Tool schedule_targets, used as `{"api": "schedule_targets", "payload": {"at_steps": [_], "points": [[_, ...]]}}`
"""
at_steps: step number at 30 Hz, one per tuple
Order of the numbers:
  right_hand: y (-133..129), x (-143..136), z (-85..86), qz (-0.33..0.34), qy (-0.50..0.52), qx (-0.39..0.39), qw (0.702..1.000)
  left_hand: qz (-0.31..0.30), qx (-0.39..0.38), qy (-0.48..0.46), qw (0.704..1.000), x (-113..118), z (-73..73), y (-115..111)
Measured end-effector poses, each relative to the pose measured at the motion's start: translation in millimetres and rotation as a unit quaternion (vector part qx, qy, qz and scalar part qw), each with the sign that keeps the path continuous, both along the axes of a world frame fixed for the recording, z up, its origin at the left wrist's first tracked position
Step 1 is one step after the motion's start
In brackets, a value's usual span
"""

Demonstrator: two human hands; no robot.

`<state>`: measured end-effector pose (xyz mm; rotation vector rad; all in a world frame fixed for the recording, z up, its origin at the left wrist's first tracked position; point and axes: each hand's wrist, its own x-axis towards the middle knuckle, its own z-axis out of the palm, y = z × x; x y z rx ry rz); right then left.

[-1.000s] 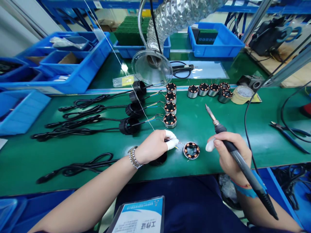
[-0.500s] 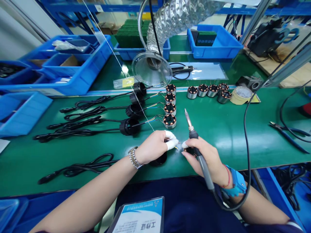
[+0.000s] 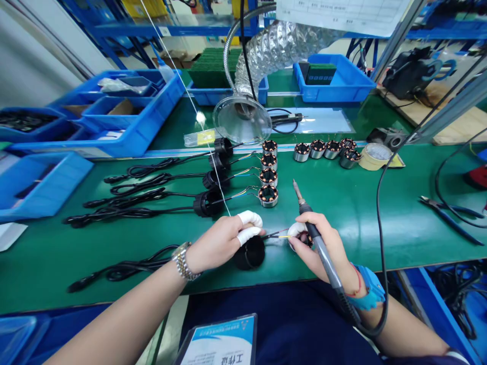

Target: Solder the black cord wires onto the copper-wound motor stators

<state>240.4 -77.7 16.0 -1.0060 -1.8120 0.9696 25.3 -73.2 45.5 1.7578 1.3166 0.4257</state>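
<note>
My right hand (image 3: 329, 248) holds a soldering iron (image 3: 319, 248), tip up and leftward, while its fingers also grip a copper-wound motor stator (image 3: 304, 239) low over the bench. Thin coloured lead wires (image 3: 277, 235) reach from a black round cap (image 3: 251, 253) to the white-covered fingertip at that stator. My left hand (image 3: 220, 241), with white finger covers, is closed just above the cap. A thin solder wire (image 3: 213, 172) runs down from above to this hand; its end is hidden. The cap's black cable (image 3: 133, 263) lies coiled to the left.
Behind my hands, several stators (image 3: 268, 195) are wired to black caps (image 3: 207, 203) with cables. More stators (image 3: 333, 149) stand back right, near a round tin (image 3: 375, 156). A clear fume hood (image 3: 243, 121) hangs at centre. Cutters (image 3: 451, 218) lie right; blue bins (image 3: 129, 142) stand left.
My left hand has moved left, away from the stator, and the cap and lead wires show more clearly. My right hand keeps the iron and stator. The view has tilted slightly upward.
</note>
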Motion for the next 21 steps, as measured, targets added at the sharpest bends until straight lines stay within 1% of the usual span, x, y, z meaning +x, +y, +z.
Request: {"api": "schedule_targets", "payload": {"at_steps": [2,4,5,7,9,12,15,18,21], "points": [[-1,-2,-1.3,-0.013,0.025,-0.042,0.999,0.07,0.001,-0.057,0.996,6,-3.1,-6],[-2,-5,-1.8,-0.025,0.049,-0.074,0.996,0.116,-0.013,-0.143,0.983,17,-5.9,-11],[-3,-7,-1.6,-0.028,0.061,-0.084,0.994,0.121,-0.02,-0.175,0.977,22,-7.0,-12],[-3,-9,-0.5,-0.029,0.082,-0.094,0.992,0.105,-0.019,-0.2,0.974,31,-8.8,-14],[-3,-11,1.5,-0.032,0.093,-0.094,0.991,0.073,0.003,-0.191,0.979,34,-10.1,-14],[-3,-13,4.6,-0.031,0.097,-0.095,0.99,0.037,0.062,-0.166,0.983,33,-11.8,-14],[-2,-14,6.1,-0.024,0.101,-0.093,0.99,0.036,0.096,-0.145,0.984,30,-13.0,-15],[-1,-14,5.2,-0.035,0.094,-0.083,0.991,0.046,0.107,-0.121,0.986,32,-12.9,-17],[0,-15,3.2,-0.046,0.085,-0.09,0.991,0.044,0.122,-0.089,0.988,34,-9.9,-19]]}}
